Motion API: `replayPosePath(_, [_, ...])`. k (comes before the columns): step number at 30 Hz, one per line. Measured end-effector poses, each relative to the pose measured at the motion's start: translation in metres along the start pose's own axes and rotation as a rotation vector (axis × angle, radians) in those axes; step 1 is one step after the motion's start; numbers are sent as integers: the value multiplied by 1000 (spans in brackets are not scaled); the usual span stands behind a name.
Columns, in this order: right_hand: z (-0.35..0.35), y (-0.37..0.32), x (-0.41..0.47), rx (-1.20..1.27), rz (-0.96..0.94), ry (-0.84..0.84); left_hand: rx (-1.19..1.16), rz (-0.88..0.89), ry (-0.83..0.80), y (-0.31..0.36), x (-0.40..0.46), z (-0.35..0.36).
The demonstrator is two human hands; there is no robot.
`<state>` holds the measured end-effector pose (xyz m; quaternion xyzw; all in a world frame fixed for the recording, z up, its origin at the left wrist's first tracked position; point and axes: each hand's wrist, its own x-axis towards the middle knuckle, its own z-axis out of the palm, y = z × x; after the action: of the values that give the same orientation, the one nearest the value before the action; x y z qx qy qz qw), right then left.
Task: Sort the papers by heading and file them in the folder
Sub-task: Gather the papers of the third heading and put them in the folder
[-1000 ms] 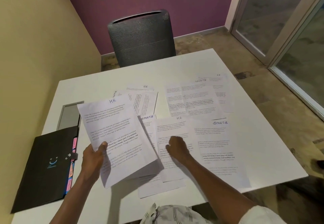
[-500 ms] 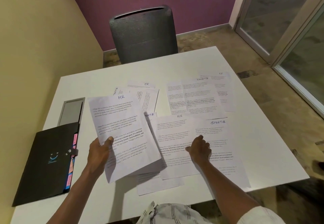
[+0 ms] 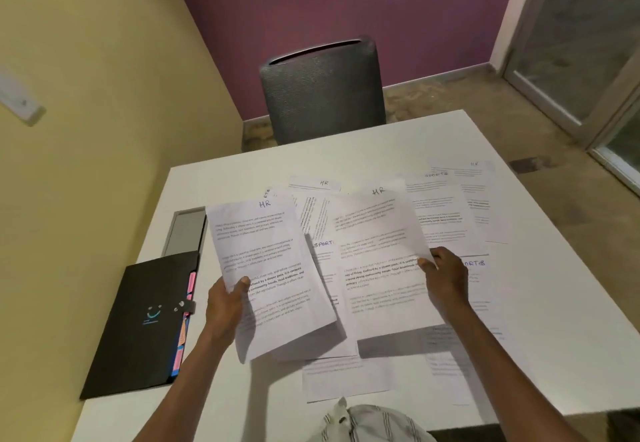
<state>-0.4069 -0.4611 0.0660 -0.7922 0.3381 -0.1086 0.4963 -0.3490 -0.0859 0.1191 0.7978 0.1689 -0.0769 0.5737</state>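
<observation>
White HR sheets: left hand (image 3: 225,306) grips one (image 3: 266,268), right hand (image 3: 446,277) another (image 3: 381,261).

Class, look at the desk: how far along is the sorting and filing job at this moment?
Early. Done: nothing filed; the black folder lies closed. In hand: the left hand and right hand each hold an HR sheet. Left: SPORTS and HR papers lie mixed on the table.

Folder (image 3: 145,320) lies on the bench (image 3: 554,320) left of the left fingers (image 3: 242,284); loose papers (image 3: 446,213) spread beyond the right fingers (image 3: 427,263).
</observation>
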Motion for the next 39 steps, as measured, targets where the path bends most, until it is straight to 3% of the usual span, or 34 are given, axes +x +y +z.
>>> replayPosePath(6, [-9,-60,-13,289,50,-218,35,-21,-81,9,-8,20])
replayPosePath(14, [31,-61,-52,214,101,-319,-78,-26,-324,27,-40,59])
replayPosePath(19, [26,-59,-58,318,155,-387,-195,-115,-377,24,-47,68])
replayPosePath(23, [26,-59,-62,225,50,-353,-139,-156,-226,29,-48,79])
replayPosePath(28, [30,-68,-59,166,-143,-174,-116,138,-92,46,-45,87])
replayPosePath(31, [30,-73,-59,217,-178,-173,-38,275,-7,45,-43,93])
replayPosePath(34, [32,-68,-60,241,-168,-220,-53,298,68,37,-45,100])
replayPosePath(39, [50,-33,-69,218,-66,-297,15,204,53,-10,-53,109])
